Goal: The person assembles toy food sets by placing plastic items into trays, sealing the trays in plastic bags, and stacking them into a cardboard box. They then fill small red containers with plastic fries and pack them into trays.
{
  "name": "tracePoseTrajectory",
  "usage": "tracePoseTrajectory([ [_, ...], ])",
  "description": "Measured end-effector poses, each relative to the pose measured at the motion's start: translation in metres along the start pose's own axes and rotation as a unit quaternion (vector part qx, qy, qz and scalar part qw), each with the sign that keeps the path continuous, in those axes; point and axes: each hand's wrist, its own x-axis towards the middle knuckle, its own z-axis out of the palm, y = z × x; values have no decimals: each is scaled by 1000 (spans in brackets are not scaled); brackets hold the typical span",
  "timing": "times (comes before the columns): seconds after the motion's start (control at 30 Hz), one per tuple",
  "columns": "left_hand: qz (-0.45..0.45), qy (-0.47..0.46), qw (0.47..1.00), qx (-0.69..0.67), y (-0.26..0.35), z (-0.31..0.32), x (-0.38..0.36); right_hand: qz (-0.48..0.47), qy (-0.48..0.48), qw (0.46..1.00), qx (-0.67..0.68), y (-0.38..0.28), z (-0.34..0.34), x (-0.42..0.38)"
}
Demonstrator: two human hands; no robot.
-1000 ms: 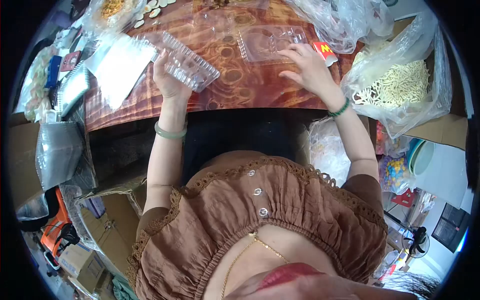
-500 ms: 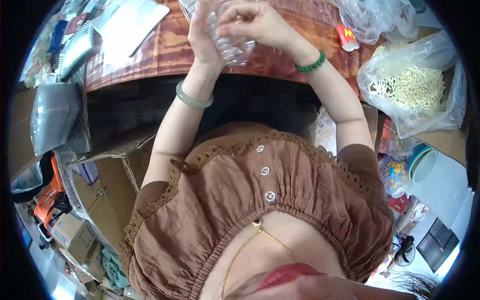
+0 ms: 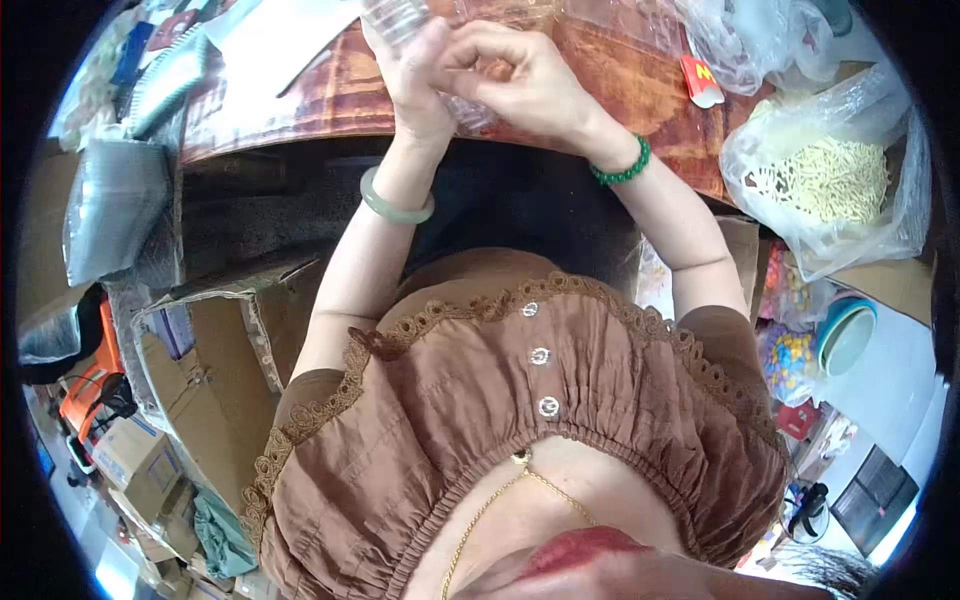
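My left hand (image 3: 412, 85), a pale green bangle at its wrist, is closed around a clear, ridged plastic piece (image 3: 398, 20). That piece shows above the fingers, and more clear ridged plastic (image 3: 470, 112) shows below, between the hands. My right hand (image 3: 530, 82), with a green bead bracelet, has its fingers curled and its tips against the left hand at the plastic. Whether the right fingertips grip the plastic is hidden. Both hands are above the near part of the brown-patterned table (image 3: 330, 108).
Right of the hands lie a small red carton (image 3: 702, 82) with a yellow letter, and a clear bag holding pale stick-like pieces (image 3: 820, 180). White sheets (image 3: 270, 50) and a spiral notebook (image 3: 165, 85) lie left. A cardboard box (image 3: 215, 370) stands below the table's left side.
The clear plastic has tilted and shifted up and left. My right hand has moved slightly down and closer to my left hand. The whole view has shifted slightly.
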Motion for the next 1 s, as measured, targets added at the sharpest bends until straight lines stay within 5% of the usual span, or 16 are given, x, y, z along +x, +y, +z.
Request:
tracePoseTrajectory([
  [0.1,29,22,998,43,18,-9,-8,-28,66,997,-8,6,12,-9],
  [0.17,-36,76,996,25,44,-12,-26,32,66,984,160,10,9,-8],
  [0.2,-25,94,995,11,60,-6,-34,89,56,991,84,6,-7,-3],
  [0.23,32,108,993,31,67,-16,-42,107,9,989,105,18,-27,5],
  [0.3,1,107,992,-61,86,-41,-71,222,-77,948,216,26,-63,22],
  [0.37,-59,59,993,-89,99,-46,-91,245,-250,925,150,53,-88,38],
  [0.4,-92,41,987,-123,102,-38,-98,311,-276,901,119,76,-92,43],
  [0.47,-156,26,978,-135,86,-25,-107,298,-294,905,-71,88,-77,55],
  [0.63,-186,70,975,-102,37,-12,-99,105,-109,950,-272,109,-46,54],
  [0.7,-179,65,979,-67,35,-1,-84,-66,-20,890,-450,115,-44,55],
  [0.73,-174,61,982,-29,33,2,-77,35,-75,908,-411,119,-47,63],
  [0.87,-150,82,983,-61,18,5,-43,60,-19,944,-325,164,-50,90],
  [0.93,-144,105,983,-43,15,5,-32,-39,40,936,-348,151,-55,90],
  [1.0,-116,142,983,-11,8,-1,-23,120,9,986,-112,68,-42,70],
])
